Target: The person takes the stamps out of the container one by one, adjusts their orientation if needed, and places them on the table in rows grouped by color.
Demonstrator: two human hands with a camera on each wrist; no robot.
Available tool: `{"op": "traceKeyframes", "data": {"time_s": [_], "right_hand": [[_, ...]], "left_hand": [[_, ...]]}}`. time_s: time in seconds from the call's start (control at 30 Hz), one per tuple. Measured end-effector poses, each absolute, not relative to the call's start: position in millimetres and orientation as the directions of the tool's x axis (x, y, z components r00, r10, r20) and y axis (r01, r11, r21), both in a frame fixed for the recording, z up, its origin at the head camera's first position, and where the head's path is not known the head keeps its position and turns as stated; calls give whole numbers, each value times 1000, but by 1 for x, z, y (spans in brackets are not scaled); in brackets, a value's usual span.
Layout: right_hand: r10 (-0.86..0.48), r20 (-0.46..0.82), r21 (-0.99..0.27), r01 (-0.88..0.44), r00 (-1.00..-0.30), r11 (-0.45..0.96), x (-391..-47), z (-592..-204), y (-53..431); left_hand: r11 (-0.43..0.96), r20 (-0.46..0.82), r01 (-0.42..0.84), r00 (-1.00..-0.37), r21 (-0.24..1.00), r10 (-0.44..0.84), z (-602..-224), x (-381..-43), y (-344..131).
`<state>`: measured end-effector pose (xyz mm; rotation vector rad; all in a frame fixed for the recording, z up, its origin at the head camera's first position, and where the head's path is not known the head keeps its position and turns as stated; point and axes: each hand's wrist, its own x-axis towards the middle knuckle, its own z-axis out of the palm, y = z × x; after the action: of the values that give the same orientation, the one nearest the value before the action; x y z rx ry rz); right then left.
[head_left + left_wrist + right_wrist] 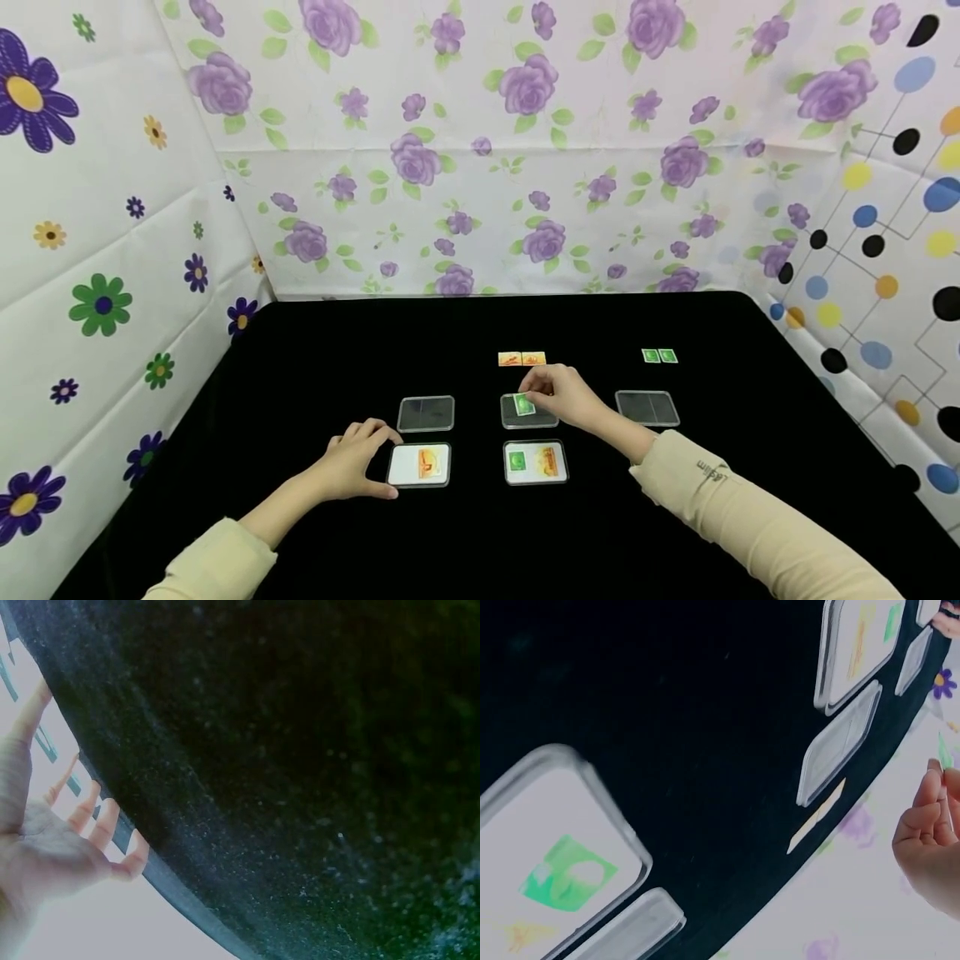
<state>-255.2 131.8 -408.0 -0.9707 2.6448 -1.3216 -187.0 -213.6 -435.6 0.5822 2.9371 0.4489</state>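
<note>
My right hand [562, 396] pinches a small green picture card [523, 405] between thumb and fingertips. It is over the middle clear, shallow case [542, 421]; in the right wrist view the green card [944, 752] shows edge-on at the fingertips. On the left, my left hand [351, 462] lies with fingers spread around the left edge of a case with a white card [405, 467] bearing one orange picture. Its thumb and forefinger tips are right at that case's corners. Another white-card case [528, 478], with a green and an orange picture, lies in front of the middle clear case.
Clear cases also lie at left [426, 414] and right [648, 407]. Two orange cards [522, 359] and two green cards [659, 356] lie farther back. The right wrist view shows another white-card case [630, 847], hidden by my forearm in the head view. Patterned cloth walls surround the black table.
</note>
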Motion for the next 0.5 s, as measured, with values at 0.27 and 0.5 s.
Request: {"op": "traceKeyframes", "data": {"time_s": [0.27, 0.5], "right_hand": [[-477, 238, -732, -479, -846, 484, -271, -401, 151], [-413, 243, -705, -452, -878, 546, -285, -391, 167]], "left_hand": [[884, -49, 352, -922, 307, 384, -436, -185, -213], [887, -49, 345, -925, 306, 377, -437, -183, -212]]}}
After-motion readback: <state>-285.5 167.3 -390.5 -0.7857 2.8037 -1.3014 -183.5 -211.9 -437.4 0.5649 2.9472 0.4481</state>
